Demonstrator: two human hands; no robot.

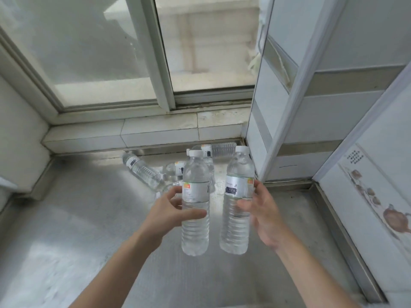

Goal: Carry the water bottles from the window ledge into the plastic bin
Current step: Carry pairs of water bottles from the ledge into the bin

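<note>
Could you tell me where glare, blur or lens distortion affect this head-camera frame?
Head view: daylight glares off the metal ledge behind the held bottles; the right hand is motion-blurred, the left hand sharper; wide-angle bending bows the window frame.

The bottle in the left hand (pixel 196 203) is showing clear, ribbed plastic, a white cap and a silvery label with an orange patch. The bottle in the right hand (pixel 236 203) is looking the same, its silver label carrying dark blue print and an orange corner. The lying bottles (pixel 142 170) are showing clear with white labels. The counter (pixel 77 218) is gleaming in brushed grey metal. The wall tile (pixel 378 210) is displaying brown teapots on white. The window frame (pixel 155 63) is appearing pale grey-white.
</note>
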